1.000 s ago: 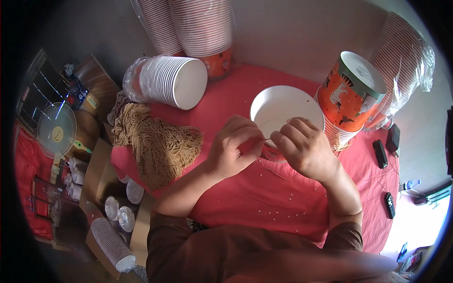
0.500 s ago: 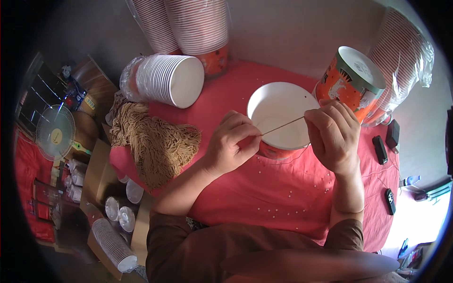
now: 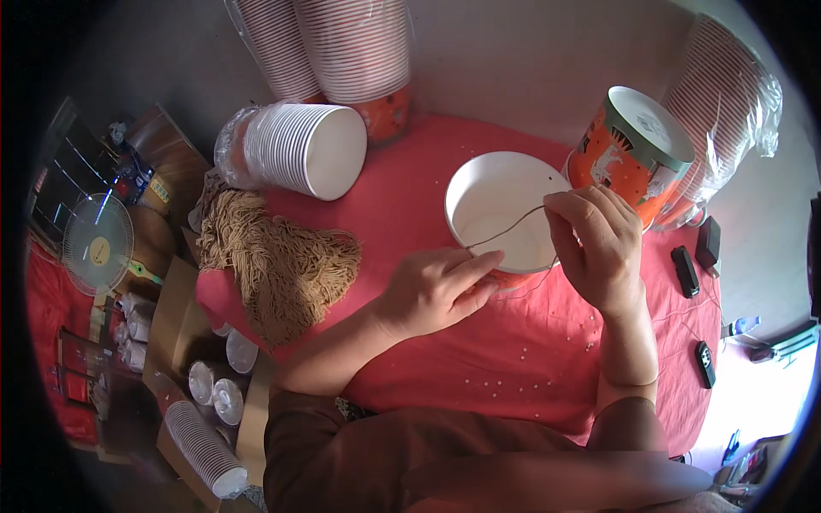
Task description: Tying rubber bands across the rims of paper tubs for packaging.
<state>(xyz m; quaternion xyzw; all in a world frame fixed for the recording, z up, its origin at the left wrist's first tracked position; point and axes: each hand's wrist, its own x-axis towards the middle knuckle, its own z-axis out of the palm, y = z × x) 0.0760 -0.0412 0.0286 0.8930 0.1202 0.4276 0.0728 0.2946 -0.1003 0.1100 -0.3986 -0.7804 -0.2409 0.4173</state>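
A thin brown cord (image 3: 508, 231) runs in a slack curve from hand to hand above a white-lined paper bucket (image 3: 475, 192). Its left end meets the fingers of my left hand (image 3: 432, 291), which are bent round at the bucket's near left rim, with thumb and forefinger pointing right. My right hand (image 3: 601, 244) pinches the cord's other end over the right side of the rim, fingers curled. More cord hangs below the right hand, in front of the bucket. A small dark dot, perhaps a hole, shows in the bucket's inner wall. A tangled heap of tan cord (image 3: 295, 278) lies to the left.
An upturned orange and green bucket (image 3: 590, 154) stands behind my right hand. Stacked paper buckets (image 3: 338, 154) lie at the back left, and taller wrapped stacks (image 3: 355, 51) rise behind. Small white bits dot the red cloth (image 3: 479, 342). An open carton (image 3: 175, 316) sits lower left.
The cord has gone from taut and straight to slack. My left hand has turned and dropped slightly, its thumb and forefinger now pointing right. My right hand has barely moved.
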